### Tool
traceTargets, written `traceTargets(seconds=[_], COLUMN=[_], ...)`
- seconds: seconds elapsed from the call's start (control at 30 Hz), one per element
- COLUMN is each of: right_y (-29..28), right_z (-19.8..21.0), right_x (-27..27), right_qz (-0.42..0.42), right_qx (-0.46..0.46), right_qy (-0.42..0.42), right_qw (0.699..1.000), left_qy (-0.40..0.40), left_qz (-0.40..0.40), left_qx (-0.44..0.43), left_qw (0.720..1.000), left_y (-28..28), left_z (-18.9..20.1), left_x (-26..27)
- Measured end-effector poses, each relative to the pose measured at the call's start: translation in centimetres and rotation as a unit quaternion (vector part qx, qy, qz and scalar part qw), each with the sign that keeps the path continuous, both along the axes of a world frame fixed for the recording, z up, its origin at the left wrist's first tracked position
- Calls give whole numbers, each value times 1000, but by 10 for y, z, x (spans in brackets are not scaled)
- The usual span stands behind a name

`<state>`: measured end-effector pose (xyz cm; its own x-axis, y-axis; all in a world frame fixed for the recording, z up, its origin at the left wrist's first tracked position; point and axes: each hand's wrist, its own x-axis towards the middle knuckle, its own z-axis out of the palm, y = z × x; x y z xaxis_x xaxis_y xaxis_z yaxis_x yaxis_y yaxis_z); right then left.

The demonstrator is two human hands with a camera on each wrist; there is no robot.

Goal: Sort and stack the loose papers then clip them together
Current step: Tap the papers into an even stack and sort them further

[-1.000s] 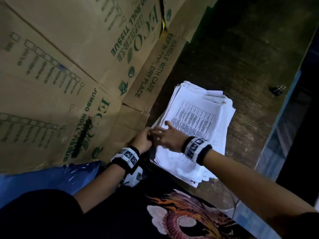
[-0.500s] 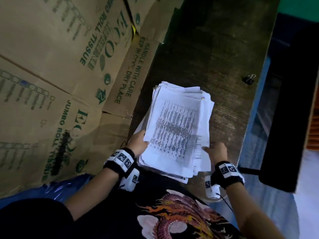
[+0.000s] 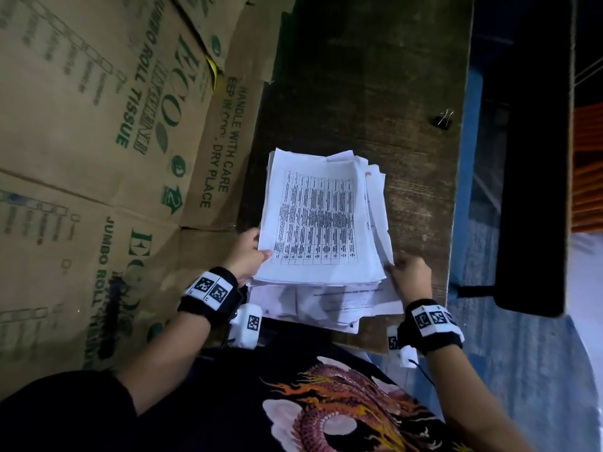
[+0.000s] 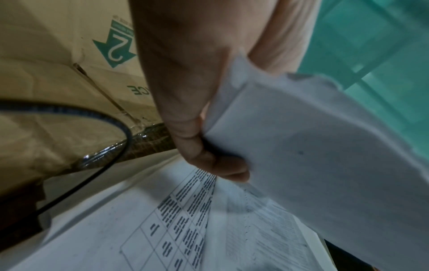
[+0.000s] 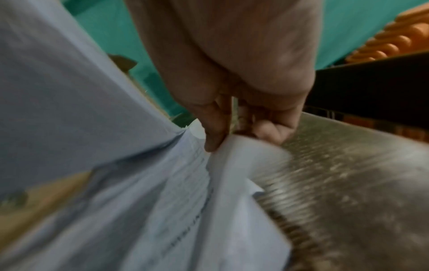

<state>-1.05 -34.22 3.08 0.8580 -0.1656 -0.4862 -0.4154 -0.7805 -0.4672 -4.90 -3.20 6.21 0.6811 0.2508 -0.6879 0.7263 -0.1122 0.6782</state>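
Holding the papers [image 3: 321,220] at both near corners, lifted and tilted above the desk [image 3: 375,76], near its near edge. Left hand [image 3: 245,252] gripping the near-left corner: thumb lying on the top sheet, fingers [image 4: 216,161] curling under the bundle. Right hand [image 3: 411,278] pinching the near-right corner: thumb and fingers [image 5: 214,126] closing on the paper edges, grip partly blurred in the right wrist view. Top sheet showing a printed table [image 3: 318,220]; edges of the bundle lying uneven, several sheets jutting out at the far and right sides. More sheets [image 3: 326,303] lying flat on the desk under the lifted bundle, reaching the near edge, one overhanging slightly. Binder clip [image 3: 443,118] sitting alone near the right edge of the desk, well apart from the papers, toward the far side. Flattened cardboard [image 3: 98,158] with green print covering the left side, bordering the desk's left edge. Black cable [image 4: 92,117] looping beside the left wrist. Dragon-print black shirt [image 3: 326,412] showing at the near edge.
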Motion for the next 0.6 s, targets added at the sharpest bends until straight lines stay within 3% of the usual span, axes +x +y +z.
traceTargets(seconds=[0.17, 0.37, 0.5, 0.6], right_y=[12, 46, 42, 20], right_z=[1, -12, -12, -3], right_x=[-12, -24, -20, -15], right_qz=[-74, -38, 51, 26], right_qx=[113, 126, 104, 91], right_qy=[43, 102, 150, 116], right_qw=[990, 986, 982, 989], left_qy=[-2, 11, 29, 52], left_qz=[-9, -55, -140, -200], left_qx=[-10, 9, 70, 126], left_qw=[1000, 998, 987, 970], left_y=[4, 9, 15, 14], left_z=[1, -6, -18, -29], left_x=[1, -4, -12, -19])
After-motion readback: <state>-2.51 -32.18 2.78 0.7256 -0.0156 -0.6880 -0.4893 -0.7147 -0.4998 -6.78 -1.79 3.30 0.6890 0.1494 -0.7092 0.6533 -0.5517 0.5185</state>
